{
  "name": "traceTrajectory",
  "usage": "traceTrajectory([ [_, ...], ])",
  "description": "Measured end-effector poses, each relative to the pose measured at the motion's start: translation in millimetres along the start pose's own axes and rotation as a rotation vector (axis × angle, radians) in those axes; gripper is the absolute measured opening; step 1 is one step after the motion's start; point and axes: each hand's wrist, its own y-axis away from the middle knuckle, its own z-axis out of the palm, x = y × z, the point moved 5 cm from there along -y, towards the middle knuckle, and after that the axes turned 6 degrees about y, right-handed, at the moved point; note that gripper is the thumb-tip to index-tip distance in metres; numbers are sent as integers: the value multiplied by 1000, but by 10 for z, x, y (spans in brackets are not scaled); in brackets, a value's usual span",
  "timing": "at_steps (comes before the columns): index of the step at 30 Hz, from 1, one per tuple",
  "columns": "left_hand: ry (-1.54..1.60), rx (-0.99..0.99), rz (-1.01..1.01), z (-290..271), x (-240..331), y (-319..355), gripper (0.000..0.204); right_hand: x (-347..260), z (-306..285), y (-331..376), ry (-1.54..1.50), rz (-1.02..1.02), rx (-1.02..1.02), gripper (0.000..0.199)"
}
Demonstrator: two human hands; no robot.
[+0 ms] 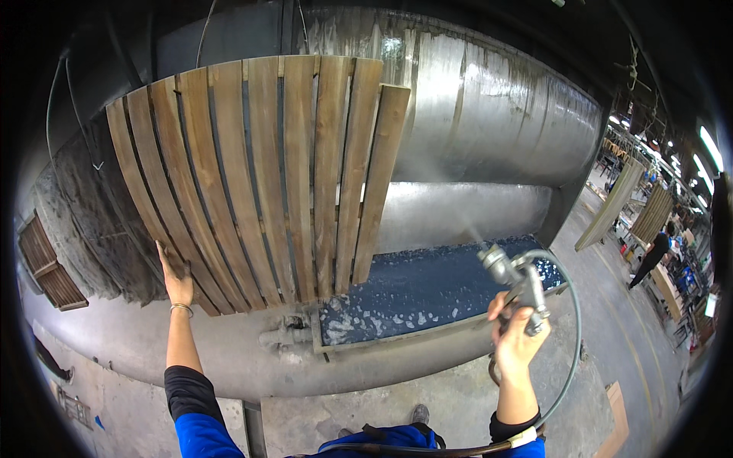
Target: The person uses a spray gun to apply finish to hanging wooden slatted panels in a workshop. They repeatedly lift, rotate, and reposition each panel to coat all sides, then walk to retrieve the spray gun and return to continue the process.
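Observation:
A wide slatted wooden panel (263, 183), brown with narrow gaps between its slats, hangs upright in front of me. My left hand (177, 276) rests against its lower left edge, fingers stretched out flat. In my right hand (516, 336) is a metal spray gun (519, 282), gripped by its handle and pointing up and away from me. A faint mist leaves its nozzle toward the far side, right of the panel. From the gun a grey-green hose (576, 336) loops down past my right wrist.
Behind the panel stands a curved, stained metal booth wall (496, 107). Below it lies a trough of dark blue water (427, 294) with foam patches. Thin wires (205, 34) rise above the panel. Further right are more slatted panels (611, 202) and a person in dark clothes (653, 256).

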Motion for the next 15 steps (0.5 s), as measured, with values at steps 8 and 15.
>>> traceTrajectory([
  [8, -105, 137, -36, -161, -377, 112, 77, 1032, 11, 785, 11, 400, -208, 48],
  [15, 11, 75, -187, -268, -617, 413, 71, 1436, -62, 1016, 190, 547, -310, 57],
])
